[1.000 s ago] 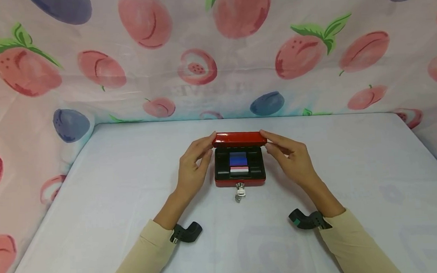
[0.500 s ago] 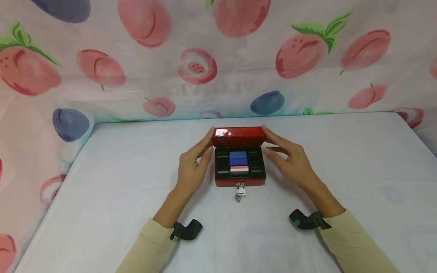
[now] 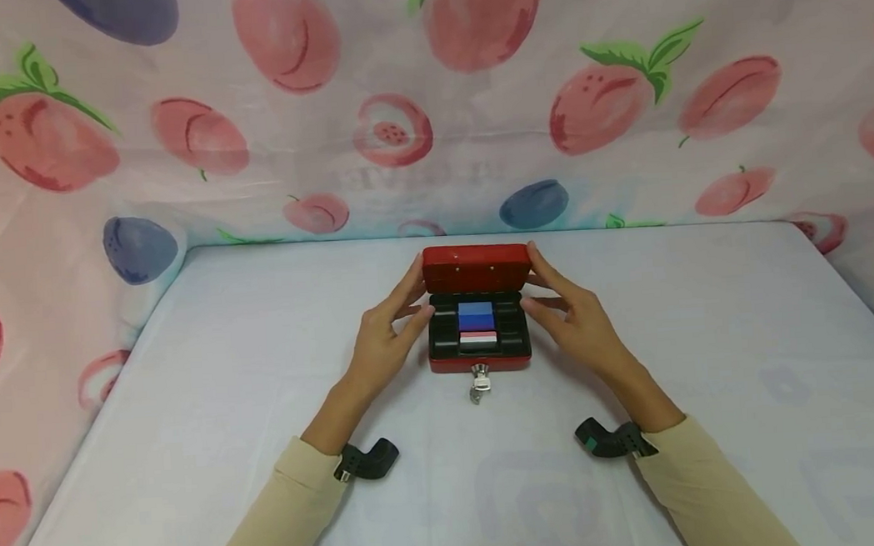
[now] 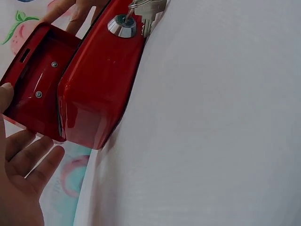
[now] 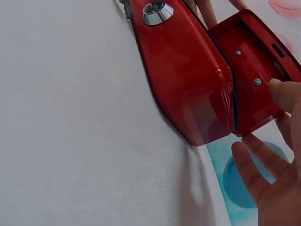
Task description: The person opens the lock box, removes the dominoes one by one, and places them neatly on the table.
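Note:
A small red cash box (image 3: 518,362) stands on the white table with its lid (image 3: 476,269) raised. My left hand (image 3: 379,339) holds the lid's left end. My right hand (image 3: 589,326) holds its right end. Both wrist views show the thumb before the lid's inner face, the other fingers fairly straight at its side. The black tray (image 3: 512,325) inside bears a blue piece (image 3: 475,316) and a pink-and-white piece (image 3: 478,338), their kind unclear. A key (image 3: 480,382) hangs at the front lock (image 4: 121,26). The lid's back is hidden.
White cloth covers the table (image 3: 450,481), and a fruit-patterned backdrop (image 3: 465,121) rises behind and at the left side. Each wrist wears a black camera mount, the left mount (image 3: 369,461) and the right mount (image 3: 608,439), just above the cloth.
Both hands have swung the lid further up and back, so more of its inner face shows. The box base, key and pieces inside have stayed in place.

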{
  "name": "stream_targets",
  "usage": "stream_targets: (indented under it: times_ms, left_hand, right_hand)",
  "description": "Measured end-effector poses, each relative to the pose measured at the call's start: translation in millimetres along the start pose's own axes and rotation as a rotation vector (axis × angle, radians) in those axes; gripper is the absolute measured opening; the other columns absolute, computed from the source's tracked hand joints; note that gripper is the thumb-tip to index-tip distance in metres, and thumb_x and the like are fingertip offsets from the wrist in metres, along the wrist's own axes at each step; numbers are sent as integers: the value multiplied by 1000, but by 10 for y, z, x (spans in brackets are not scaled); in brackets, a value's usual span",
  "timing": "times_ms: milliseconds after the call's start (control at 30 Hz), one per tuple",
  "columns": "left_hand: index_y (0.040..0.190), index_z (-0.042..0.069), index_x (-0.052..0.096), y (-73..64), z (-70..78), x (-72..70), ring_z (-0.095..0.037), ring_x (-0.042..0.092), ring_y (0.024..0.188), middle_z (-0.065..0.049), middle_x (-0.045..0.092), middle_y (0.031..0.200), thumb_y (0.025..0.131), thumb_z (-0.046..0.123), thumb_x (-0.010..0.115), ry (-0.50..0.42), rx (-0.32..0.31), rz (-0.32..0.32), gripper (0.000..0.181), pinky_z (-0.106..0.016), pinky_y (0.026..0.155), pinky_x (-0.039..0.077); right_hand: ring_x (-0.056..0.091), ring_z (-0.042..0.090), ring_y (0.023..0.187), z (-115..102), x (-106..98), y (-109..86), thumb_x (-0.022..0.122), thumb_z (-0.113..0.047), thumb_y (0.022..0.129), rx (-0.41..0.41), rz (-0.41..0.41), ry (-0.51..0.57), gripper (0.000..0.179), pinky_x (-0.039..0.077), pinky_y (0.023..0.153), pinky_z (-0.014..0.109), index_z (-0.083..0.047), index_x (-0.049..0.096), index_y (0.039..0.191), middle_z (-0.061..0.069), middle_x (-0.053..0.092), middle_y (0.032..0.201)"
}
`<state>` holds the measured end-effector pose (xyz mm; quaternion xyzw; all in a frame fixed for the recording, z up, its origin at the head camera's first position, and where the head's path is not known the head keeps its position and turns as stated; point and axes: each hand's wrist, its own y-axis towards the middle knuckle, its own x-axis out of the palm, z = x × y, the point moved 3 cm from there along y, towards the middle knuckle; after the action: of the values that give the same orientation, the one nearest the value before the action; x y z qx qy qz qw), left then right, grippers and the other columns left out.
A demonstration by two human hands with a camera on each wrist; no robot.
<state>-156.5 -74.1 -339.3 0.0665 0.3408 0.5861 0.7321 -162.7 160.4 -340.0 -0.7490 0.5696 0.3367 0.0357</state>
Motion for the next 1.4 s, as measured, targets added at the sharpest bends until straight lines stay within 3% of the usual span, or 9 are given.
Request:
stream_targets:
  times_ms: [267, 433, 533, 633, 733, 800, 933, 1100, 1400]
  left_hand:
    - [140, 3, 24, -18, -93, 19, -32, 41, 119, -16, 36, 136, 85, -8, 49, -30, -47, -76, 61, -49, 92, 36]
    - [141, 7, 22, -49, -147, 27, -26, 35, 124, -11, 32, 140, 84, -7, 51, -48, -79, -145, 65, -44, 96, 34]
    - [143, 15, 19, -82, -235, 37, -18, 30, 127, -4, 28, 143, 85, -2, 54, -54, -128, -201, 70, -38, 99, 32]
    - [144, 22, 15, -107, -328, 52, -14, 26, 129, 2, 23, 144, 85, 3, 57, -71, -163, -240, 75, -35, 100, 31]
    - [143, 26, 14, -119, -347, 46, -16, 27, 129, 4, 21, 145, 85, 6, 58, -95, -195, -260, 76, -37, 100, 30]
    - [144, 22, 15, -111, -268, 21, -21, 27, 129, 0, 21, 145, 84, 3, 59, -125, -217, -268, 76, -40, 100, 29]
    - [144, 23, 13, -113, -286, 19, -20, 24, 130, 2, 18, 146, 83, 3, 60, -164, -225, -281, 79, -41, 101, 28]
    - [144, 17, 12, -104, -299, 17, -24, 19, 132, 0, 14, 147, 82, 1, 60, -192, -183, -298, 81, -45, 101, 25]
    - [144, 18, 11, -108, -301, -13, -22, 23, 131, -1, 15, 147, 82, 5, 62, -157, -216, -306, 81, -44, 104, 18]
  right_hand:
    - [35, 28, 123, 21, 24, -16, 53, -3, 88, -18, 17, 8, 72, 36, 92, 49, -21, 11, 143, 7, 30, 141]
    - [34, 27, 124, 62, 40, -54, 53, -4, 88, 0, 17, 8, 73, 36, 93, 49, -20, 9, 144, 5, 27, 142]
    - [34, 28, 124, 76, 53, -77, 53, -4, 88, 6, 14, 12, 72, 36, 93, 50, -18, 9, 144, 5, 26, 143]
    - [39, 30, 120, 90, 53, -84, 54, 0, 87, -47, 59, 16, 68, 39, 90, 49, -14, 17, 143, 8, 31, 140]
    - [45, 29, 115, 124, 41, -92, 54, 6, 84, -105, 140, 18, 59, 43, 87, 41, -6, 32, 137, 12, 42, 133]
    - [47, 28, 113, 151, 32, -96, 54, 10, 83, -134, 183, 30, 52, 45, 86, 32, -1, 40, 132, 15, 48, 126]
    - [47, 27, 113, 175, 31, -94, 53, 12, 82, -131, 185, 66, 49, 42, 87, 22, 1, 44, 129, 17, 50, 124]
    - [45, 30, 115, 186, 59, -79, 51, 3, 87, -85, 115, 84, 52, 43, 89, 36, -5, 36, 135, 10, 38, 136]
    - [47, 33, 113, 184, 84, -63, 52, 2, 87, -72, 73, 114, 58, 39, 88, 50, -8, 30, 139, 8, 34, 139]
